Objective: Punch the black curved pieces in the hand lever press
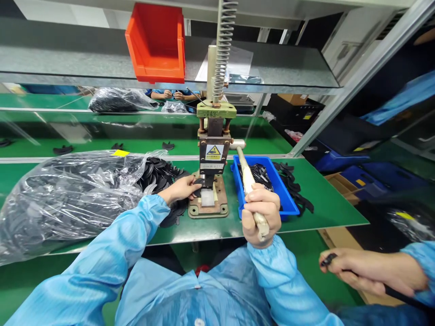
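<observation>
A hand-lever press (214, 154) with a tall spring on top stands on the green bench in front of me. My right hand (261, 215) is wrapped round its tape-covered lever (247, 174), which slants down towards me. My left hand (185, 188) pinches a black curved plastic piece (200, 188) at the press, under the ram and above the base plate (208, 206); its far end is partly hidden. Left of the press, many such black pieces (158, 174) spill from a clear plastic bag (78, 199). A blue bin (288, 206) holding thin black parts (260, 174) sits right of the press.
More black curved pieces (295, 188) lie right of the bin. An orange bin (156, 68) rests on the shelf (84, 52) above. A co-worker's hand (370, 269) holds something black at lower right. Another person's hands (173, 95) work across the bench. A metal post (360, 68) slants at right.
</observation>
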The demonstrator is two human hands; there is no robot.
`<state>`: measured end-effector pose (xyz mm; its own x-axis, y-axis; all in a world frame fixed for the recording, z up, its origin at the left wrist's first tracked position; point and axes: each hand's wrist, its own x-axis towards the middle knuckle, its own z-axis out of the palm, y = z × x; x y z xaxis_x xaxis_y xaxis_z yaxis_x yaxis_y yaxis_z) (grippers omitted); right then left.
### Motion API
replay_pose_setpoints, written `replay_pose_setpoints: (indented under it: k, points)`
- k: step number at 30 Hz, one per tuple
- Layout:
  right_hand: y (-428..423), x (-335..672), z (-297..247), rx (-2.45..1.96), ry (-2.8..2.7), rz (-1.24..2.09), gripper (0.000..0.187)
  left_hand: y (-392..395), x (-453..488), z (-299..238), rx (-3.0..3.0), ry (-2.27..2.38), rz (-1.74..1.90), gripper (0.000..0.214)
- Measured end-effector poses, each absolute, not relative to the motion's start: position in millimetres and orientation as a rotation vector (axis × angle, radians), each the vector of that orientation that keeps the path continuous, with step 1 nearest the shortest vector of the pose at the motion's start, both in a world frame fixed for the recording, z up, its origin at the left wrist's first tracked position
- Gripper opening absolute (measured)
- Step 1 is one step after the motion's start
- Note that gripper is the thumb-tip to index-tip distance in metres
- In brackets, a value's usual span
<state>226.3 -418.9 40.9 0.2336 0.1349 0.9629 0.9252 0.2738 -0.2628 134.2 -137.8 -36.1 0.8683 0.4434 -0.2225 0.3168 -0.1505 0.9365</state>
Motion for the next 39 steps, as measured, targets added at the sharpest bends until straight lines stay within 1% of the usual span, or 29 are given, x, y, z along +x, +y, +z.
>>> replay_pose_setpoints:
  k: [7, 11, 15, 27, 33, 39]
  points:
    - [-418.2, 228.3, 40.7, -1.143, -1.225, -0.758, 0.010, -131.5, 136.0, -26.9, 1.803, 0.410, 0.088, 0.035]
    - [-420.3, 229.2, 41.6, -1.170, -1.238, -0.756, 0.010, -130.9, 133.4, -29.1, 1.799, 0.427, 0.053, 0.040]
    - [-420.7, 229.2, 42.2, -1.165, -1.261, -0.734, 0.012, -134.0, 127.8, -33.8, 1.740, 0.406, 0.130, 0.042]
    - [-419.6, 228.0, 41.8, -1.161, -1.230, -0.728, 0.008, -136.3, 130.5, -22.8, 1.809, 0.479, 0.081, 0.038]
    - [-423.0, 229.8, 42.8, -1.161, -1.284, -0.695, 0.013, -135.6, 130.7, -13.4, 1.919, 0.479, 0.056, 0.038]
    - [-421.0, 229.0, 41.9, -1.167, -1.268, -0.711, 0.010, -141.6, 132.0, -14.2, 1.704, 0.623, 0.032, 0.031]
